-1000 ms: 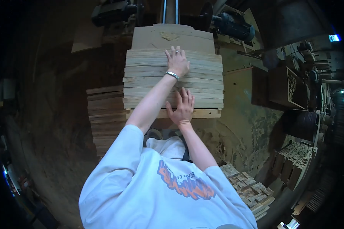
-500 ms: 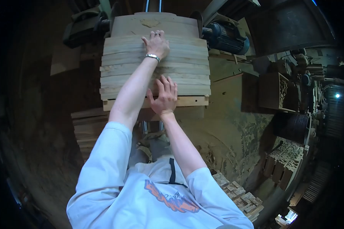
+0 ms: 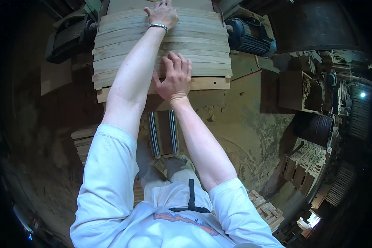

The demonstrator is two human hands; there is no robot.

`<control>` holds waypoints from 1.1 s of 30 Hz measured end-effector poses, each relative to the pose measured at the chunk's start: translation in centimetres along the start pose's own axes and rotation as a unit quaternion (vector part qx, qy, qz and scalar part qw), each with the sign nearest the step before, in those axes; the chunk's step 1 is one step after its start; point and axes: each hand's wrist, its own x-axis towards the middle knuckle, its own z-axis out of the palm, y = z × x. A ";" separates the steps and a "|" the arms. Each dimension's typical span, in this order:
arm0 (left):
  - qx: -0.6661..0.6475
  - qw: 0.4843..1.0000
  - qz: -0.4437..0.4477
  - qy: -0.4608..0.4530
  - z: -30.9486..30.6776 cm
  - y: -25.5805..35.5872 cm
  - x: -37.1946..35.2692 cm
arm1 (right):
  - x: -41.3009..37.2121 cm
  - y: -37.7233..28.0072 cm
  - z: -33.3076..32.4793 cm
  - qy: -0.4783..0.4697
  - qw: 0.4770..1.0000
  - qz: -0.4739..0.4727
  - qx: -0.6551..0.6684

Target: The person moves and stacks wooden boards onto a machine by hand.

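Well left of your left grip sits a dark grey, blocky electric motor (image 3: 68, 41); nearer you, below and left of both grips, lies a stack of brownish wooden boards (image 3: 84, 142); under the grips is a row of long, pale wooden strips (image 3: 206, 45), laid crosswise, side by side; your left grip (image 3: 163, 15) is released, its fingers spread at the strips' far edge; on your side of both grips run two shiny metal rails (image 3: 154, 134); your right grip (image 3: 175, 78) is also released, its fingers over the nearest strips and its palm at the pale wooden bar (image 3: 211, 84) along their near edge; well right of both grips is a blue, ribbed electric motor (image 3: 250, 37). Some strip ends look uneven; to steady the row well, bear evenly from far and near sides, fingers flat and clear of both motors; how hard you press, I cannot tell.
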 end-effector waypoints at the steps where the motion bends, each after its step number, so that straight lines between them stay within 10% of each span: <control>1: 0.026 0.999 0.014 -0.024 -0.4 0.0 0.0 | 0.0 0.1 0.0 -0.009 1.000 -0.002 0.005; 33: 0.011 0.998 -0.052 0.014 -1.8 -0.6 0.5 | 0.3 -1.3 -2.0 -0.023 0.999 -0.039 -0.006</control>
